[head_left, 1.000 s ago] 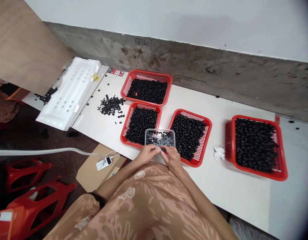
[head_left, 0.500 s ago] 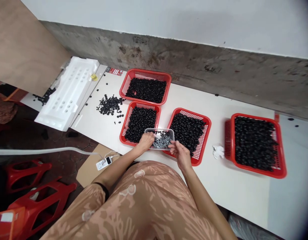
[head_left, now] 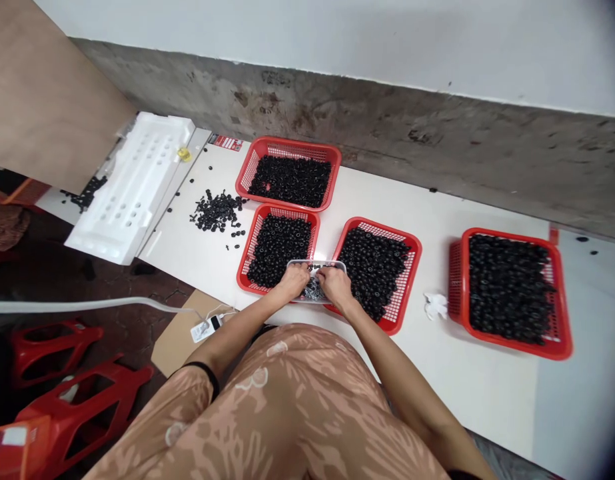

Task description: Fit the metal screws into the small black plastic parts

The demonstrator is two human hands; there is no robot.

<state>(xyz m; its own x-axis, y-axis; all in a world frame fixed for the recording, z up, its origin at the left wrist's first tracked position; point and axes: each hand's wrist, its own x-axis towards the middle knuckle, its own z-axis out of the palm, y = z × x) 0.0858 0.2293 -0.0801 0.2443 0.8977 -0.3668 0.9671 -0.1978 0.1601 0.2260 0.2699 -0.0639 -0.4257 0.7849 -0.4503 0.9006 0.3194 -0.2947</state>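
A clear plastic tray [head_left: 321, 301] rests near the front edge of the table, across the gap between two red baskets. Inside it lie small silvery metal parts [head_left: 313, 289] and a few small black pieces [head_left: 314, 267]. My left hand [head_left: 294, 280] reaches over the tray's left side with its fingers closed. Over the right side, my right hand [head_left: 336, 285] is closed in a pinch. The two sets of fingertips are close together above the metal parts. Whatever is between the fingers of either hand is too small or hidden to make out.
Red baskets of black ring-shaped parts stand left [head_left: 243, 270] and right [head_left: 411, 283] of the tray. Another red basket [head_left: 286, 143] is behind, and one [head_left: 562, 333] far right. Loose black pieces [head_left: 217, 211], white foam [head_left: 130, 187] and crumpled white paper [head_left: 436, 306] lie about.
My right hand has moved left from the tray's right edge to over its middle, near my left hand. My left hand has stayed at the tray's left side.
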